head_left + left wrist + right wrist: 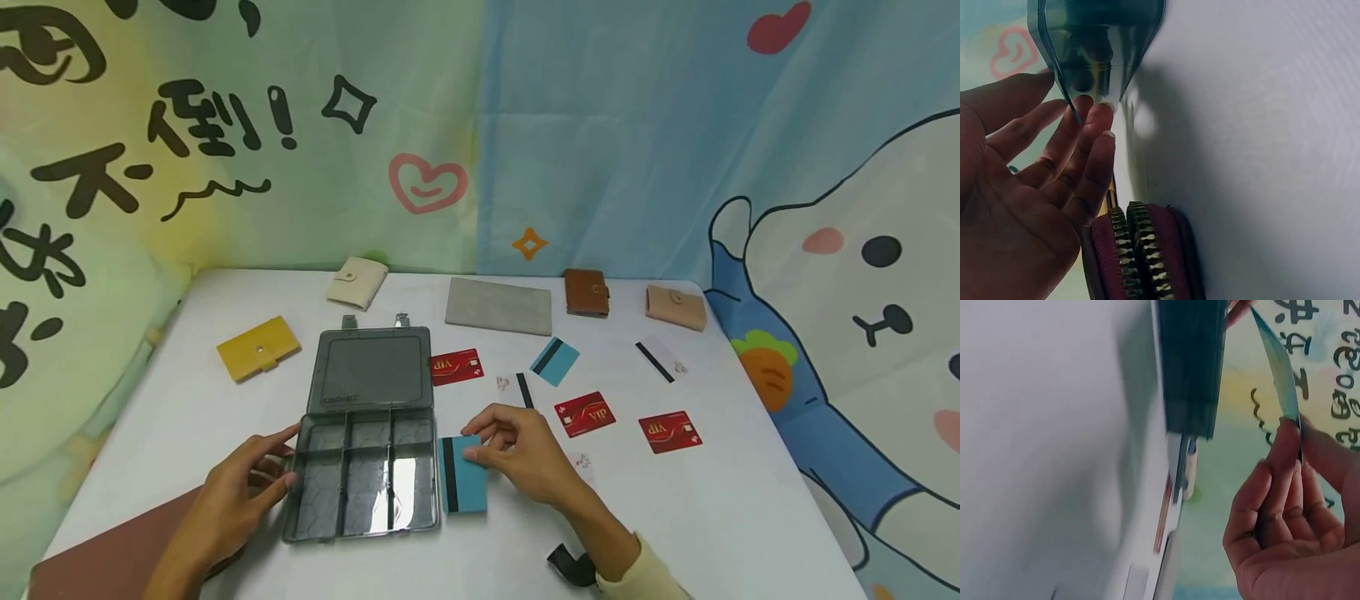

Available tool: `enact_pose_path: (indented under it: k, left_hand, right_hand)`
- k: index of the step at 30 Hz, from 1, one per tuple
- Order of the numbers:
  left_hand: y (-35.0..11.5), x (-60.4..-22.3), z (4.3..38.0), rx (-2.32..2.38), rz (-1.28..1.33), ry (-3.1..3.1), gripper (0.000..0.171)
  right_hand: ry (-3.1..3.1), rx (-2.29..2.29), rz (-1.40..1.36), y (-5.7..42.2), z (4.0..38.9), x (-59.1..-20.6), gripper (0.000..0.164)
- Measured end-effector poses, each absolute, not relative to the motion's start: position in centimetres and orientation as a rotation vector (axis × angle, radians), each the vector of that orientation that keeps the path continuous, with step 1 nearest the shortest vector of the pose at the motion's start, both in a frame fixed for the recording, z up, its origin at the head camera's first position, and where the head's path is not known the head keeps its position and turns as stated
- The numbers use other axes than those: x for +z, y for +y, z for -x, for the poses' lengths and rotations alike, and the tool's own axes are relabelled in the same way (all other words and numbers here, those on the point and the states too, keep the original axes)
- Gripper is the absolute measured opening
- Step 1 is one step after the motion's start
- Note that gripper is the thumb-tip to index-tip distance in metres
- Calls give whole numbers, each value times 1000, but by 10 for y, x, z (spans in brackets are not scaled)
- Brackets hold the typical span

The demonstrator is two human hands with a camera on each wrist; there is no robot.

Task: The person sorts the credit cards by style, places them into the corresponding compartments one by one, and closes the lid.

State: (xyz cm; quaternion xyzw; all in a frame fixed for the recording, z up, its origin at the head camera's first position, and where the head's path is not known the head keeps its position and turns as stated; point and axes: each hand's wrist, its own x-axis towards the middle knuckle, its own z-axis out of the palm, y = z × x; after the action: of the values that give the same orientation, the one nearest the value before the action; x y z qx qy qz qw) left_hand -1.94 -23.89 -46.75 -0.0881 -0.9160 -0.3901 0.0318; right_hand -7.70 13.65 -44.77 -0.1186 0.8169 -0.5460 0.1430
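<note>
A translucent dark-grey compartment box point(345, 508) lies on the table with its lid point(375, 367) folded back. My left hand point(243, 487) holds its left edge, thumb and fingertips against the rim; the same box point(1104, 37) is cut off in the left wrist view. At the box's right side, my right hand point(517, 450) pinches a light-blue card point(468, 487) with a black stripe between thumb and fingers. In the right wrist view the card point(1279, 362) looks slightly bent and stands clear of the box wall point(1191, 369).
Red VIP cards point(585, 414), another blue card point(555, 361) and white striped cards point(660, 360) lie to the right. Along the back are a cream wallet point(358, 283), grey wallet point(498, 306), brown wallet point(587, 292) and tan wallet point(675, 307). A yellow wallet point(258, 348) and brown zipped case point(112, 546) lie left.
</note>
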Motion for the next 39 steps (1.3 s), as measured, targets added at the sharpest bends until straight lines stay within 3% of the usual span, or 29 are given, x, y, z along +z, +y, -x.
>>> enact_pose_path:
  k: [6,17,23,29,39]
  left_hand:
    - [-238,-467,19,-1199,256,-2836,68]
    - [-236,-467,20,-1178,237,-2837,68]
    - [-236,-466,19,-1168,228,-2852,68]
    - [-235,-466,19,-1142,243,-2843,68]
    - [-233,-463,18,-1130,261,-2828,67]
  right_hand:
    - [2237,-1636,392,112,77,-451,23]
    - [2607,-1235,669,77,75,-458,17]
    - [2716,-1095,746,74,81,-461,23]
    - [2745,-1139,627,88,112,-458,31]
    - [2904,-796,499,106,187,-468,57]
